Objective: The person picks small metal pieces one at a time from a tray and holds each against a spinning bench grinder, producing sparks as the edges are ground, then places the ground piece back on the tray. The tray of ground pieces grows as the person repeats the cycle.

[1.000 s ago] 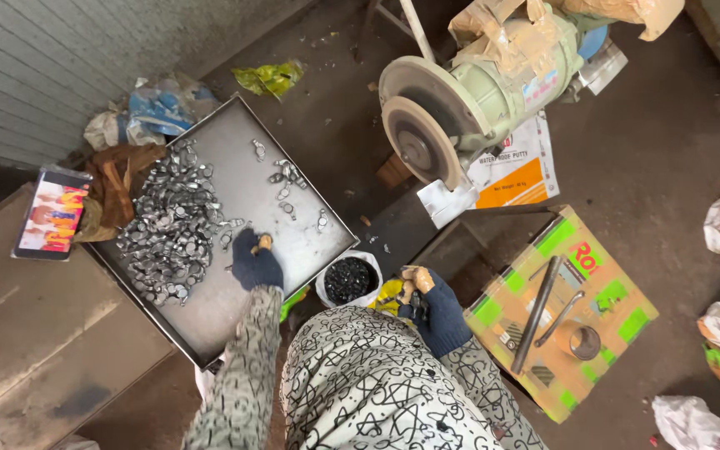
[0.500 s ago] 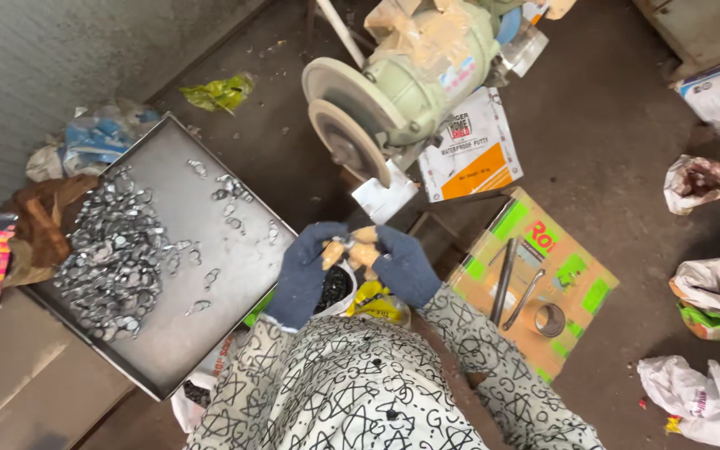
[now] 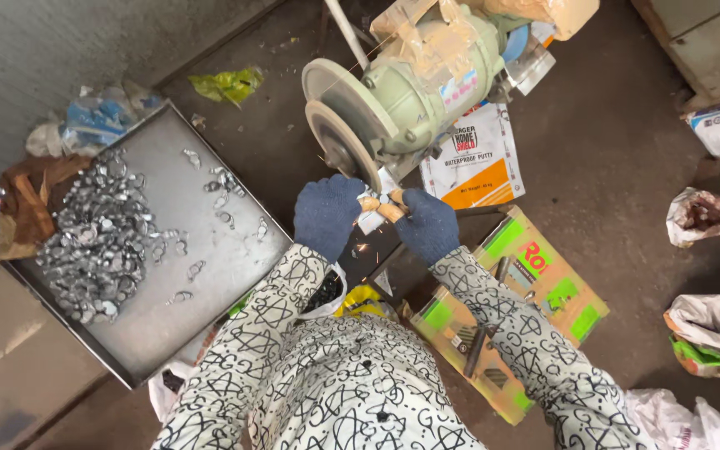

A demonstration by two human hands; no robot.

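Seated worker in patterned white-and-black sleeves, seen from above: both gloved hands, w/ bare fingertips poking through, have come up off the tray side & closed in on the bench grinder since a sec ago. Left hand (image 3: 327, 215) & right hand (image 3: 429, 225) now meet at the wheel, fingers pinched together on a small metal piece (image 3: 374, 210) pressed to the edge of the grinding wheel (image 3: 339, 143). Sparks (image 3: 366, 248) drop just below the hands, so grinding looks under way; the pick-up from the tray appears done. Piece itself too small to make out in shape.

Nearest the body: a yellow item (image 3: 366, 298) & a dark bowl (image 3: 327, 292), partly hidden under the left forearm. To the right, a green-and-tan printed carton (image 3: 535, 283) laid flat, w/ dark metal rods (image 3: 474, 350) on it.

Left of the worker, a flat steel tray (image 3: 210, 292) holds a heap of bright metal parts (image 3: 93, 242), w/ strays scattered toward its near corner.

Beyond the hands, the pale-green grinder motor (image 3: 435, 79), taped over w/ brown wrap, sits on the floor beside an orange-and-white sack (image 3: 477, 158).

Farther out: bare, grimy concrete floor (image 3: 610, 108), crumpled plastic bags (image 3: 702, 217) at right, green wrapper (image 3: 227, 83) & rags by a grey wall at upper left.
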